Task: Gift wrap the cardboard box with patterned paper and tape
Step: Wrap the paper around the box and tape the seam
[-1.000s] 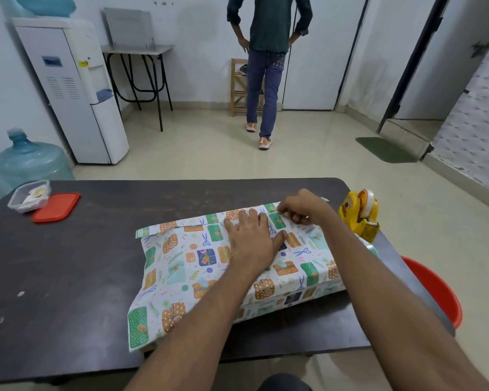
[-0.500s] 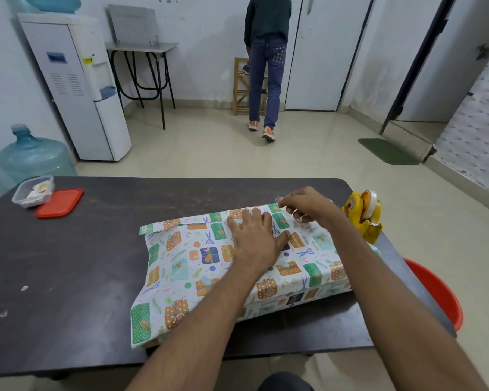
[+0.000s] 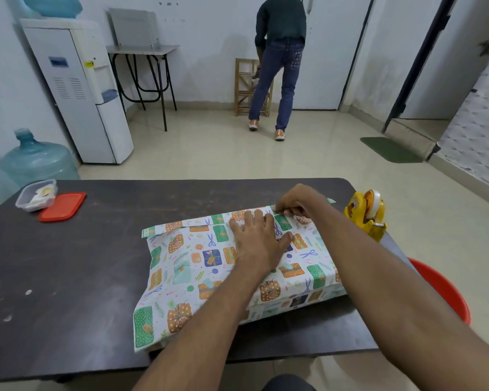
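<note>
The box lies on the dark table [image 3: 68,277], fully covered by patterned paper [image 3: 189,266] with gift and scissor prints; no cardboard shows. My left hand [image 3: 259,244] lies flat on top of the paper near its far edge, fingers spread, pressing it down. My right hand [image 3: 299,201] is at the far right edge of the package, fingers curled and pinching the paper's folded edge. A yellow tape dispenser [image 3: 367,214] stands at the table's right edge, just right of my right hand.
A clear plastic container [image 3: 36,194] and its red lid [image 3: 62,206] lie at the table's far left. A red tub [image 3: 441,289] sits on the floor at the right. A person [image 3: 280,60] stands at the far wall beside a wooden rack. A water dispenser [image 3: 79,91] is at the left.
Both hands keep their places on the paper. The person in the background has turned and walked away to the far wall, now bending at the wooden rack.
</note>
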